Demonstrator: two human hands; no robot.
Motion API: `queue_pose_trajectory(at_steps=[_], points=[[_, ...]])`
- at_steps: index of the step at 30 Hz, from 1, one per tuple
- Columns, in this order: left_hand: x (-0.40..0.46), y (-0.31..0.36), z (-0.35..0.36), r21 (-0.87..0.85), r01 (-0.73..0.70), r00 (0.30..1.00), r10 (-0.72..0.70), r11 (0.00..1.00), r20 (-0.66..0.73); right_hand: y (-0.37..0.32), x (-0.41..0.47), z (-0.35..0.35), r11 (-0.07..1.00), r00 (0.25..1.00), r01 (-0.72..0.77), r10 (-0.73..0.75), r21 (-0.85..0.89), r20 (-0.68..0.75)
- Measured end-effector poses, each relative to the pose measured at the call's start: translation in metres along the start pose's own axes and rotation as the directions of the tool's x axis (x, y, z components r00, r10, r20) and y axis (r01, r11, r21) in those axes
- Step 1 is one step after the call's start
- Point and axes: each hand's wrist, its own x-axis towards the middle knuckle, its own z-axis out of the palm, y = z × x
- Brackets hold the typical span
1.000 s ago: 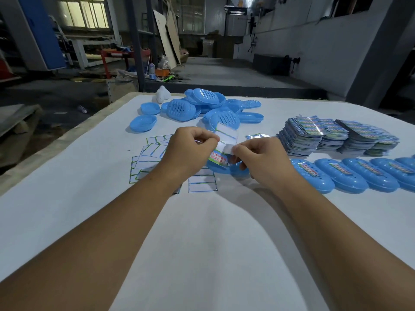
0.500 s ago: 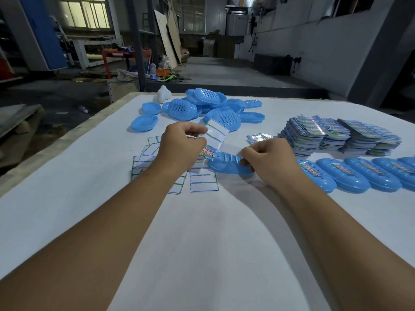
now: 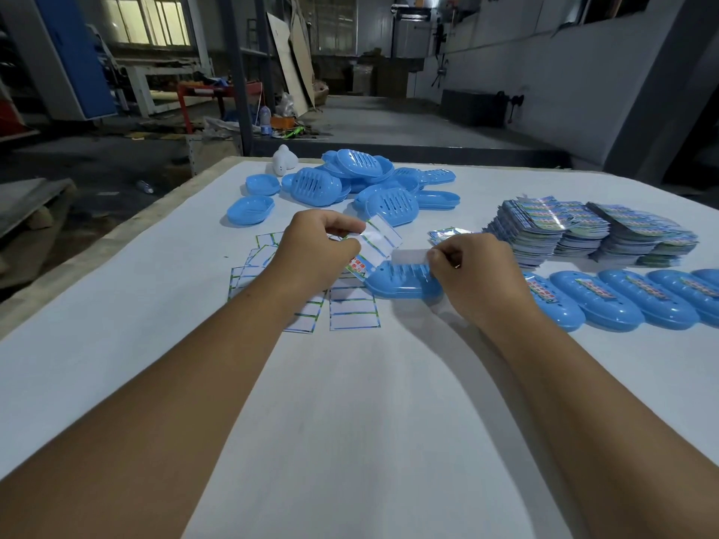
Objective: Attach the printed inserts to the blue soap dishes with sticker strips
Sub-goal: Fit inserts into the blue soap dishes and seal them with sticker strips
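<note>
My left hand (image 3: 317,252) pinches the sticker sheet (image 3: 383,237), my right hand (image 3: 472,272) pinches a peeled strip (image 3: 410,256) over the soap dish (image 3: 400,284); next, I judge, pressing it down.

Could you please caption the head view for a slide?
Left hand holds a sticker sheet; right hand pinches a strip over a soap dish.

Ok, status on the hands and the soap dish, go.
Left hand holds sticker sheet. Right hand pinches peeled strip over soap dish. Nothing blocking.
</note>
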Motion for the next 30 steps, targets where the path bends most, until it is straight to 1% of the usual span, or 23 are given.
queue_pose_trajectory(at_steps=[2,3,5,7,8,9,10,11,12,13,14,15,16,17,18,20,24,30], points=[[0.002,-0.003,-0.002,0.020,0.042,0.997,-0.041,0.999,-0.059,-0.001,0.000,-0.002,0.999,1.000,-0.029,0.029,0.033,-0.011],[0.003,-0.005,-0.003,0.066,0.060,0.994,-0.054,0.996,-0.099,-0.001,0.000,-0.002,0.996,0.999,-0.048,0.050,0.071,-0.014],[0.004,-0.009,-0.007,0.257,0.083,0.987,-0.044,0.963,-0.153,-0.004,0.000,-0.002,0.986,0.997,-0.075,0.076,0.147,0.000],[0.005,-0.011,-0.011,0.466,0.094,0.990,-0.035,0.880,-0.134,-0.007,-0.001,-0.001,0.976,0.996,-0.089,0.086,0.199,0.024],[0.003,-0.011,-0.012,0.578,0.098,0.994,-0.046,0.810,-0.103,-0.008,-0.002,-0.001,0.970,0.995,-0.100,0.095,0.221,0.034],[0.002,-0.010,-0.012,0.689,0.093,0.996,-0.059,0.719,-0.073,-0.009,-0.003,-0.001,0.963,0.994,-0.113,0.106,0.244,0.042],[0.001,-0.010,-0.012,0.767,0.079,0.997,-0.055,0.637,-0.057,-0.009,-0.003,-0.001,0.958,0.992,-0.122,0.113,0.260,0.048],[0.001,-0.009,-0.011,0.787,0.063,0.998,-0.026,0.614,-0.059,-0.009,-0.004,-0.002,0.955,0.992,-0.125,0.116,0.268,0.049],[0.000,-0.007,-0.010,0.750,0.042,0.998,0.012,0.660,-0.067,-0.010,-0.004,-0.002,0.954,0.992,-0.125,0.117,0.272,0.047],[-0.002,-0.004,-0.007,0.642,0.017,0.997,0.039,0.767,-0.072,-0.010,-0.004,-0.002,0.953,0.992,-0.125,0.118,0.276,0.042],[-0.004,-0.001,-0.003,0.474,-0.010,0.997,0.046,0.881,-0.064,-0.011,-0.004,-0.001,0.951,0.992,-0.125,0.120,0.284,0.036],[-0.008,0.003,0.002,0.287,-0.025,0.999,0.037,0.958,-0.033,-0.012,-0.004,-0.001,0.948,0.992,-0.126,0.123,0.294,0.029],[-0.012,0.008,0.008,0.124,-0.022,1.000,0.020,0.992,0.012,-0.012,-0.004,0.000,0.946,0.992,-0.125,0.123,0.301,0.023],[-0.016,0.012,0.014,0.006,-0.009,0.998,0.009,1.000,0.056,-0.013,-0.004,0.000,0.945,0.993,-0.117,0.118,0.305,0.017],[-0.019,0.014,0.019,-0.066,0.000,0.996,0.006,0.998,0.092,-0.013,-0.004,0.001,0.945,0.994,-0.105,0.108,0.308,0.009],[-0.023,0.016,0.026,-0.125,0.001,0.990,0.016,0.992,0.137,-0.014,-0.004,0.002,0.943,0.996,-0.083,0.088,0.322,-0.002],[-0.023,0.013,0.031,-0.176,0.025,0.985,0.005,0.984,0.170,-0.014,-0.003,0.003,0.937,0.997,-0.064,0.070,0.344,-0.006],[-0.023,0.012,0.033,-0.194,0.044,0.982,-0.007,0.980,0.188,-0.009,-0.001,0.004,0.912,0.999,-0.015,0.001,0.410,0.034]])
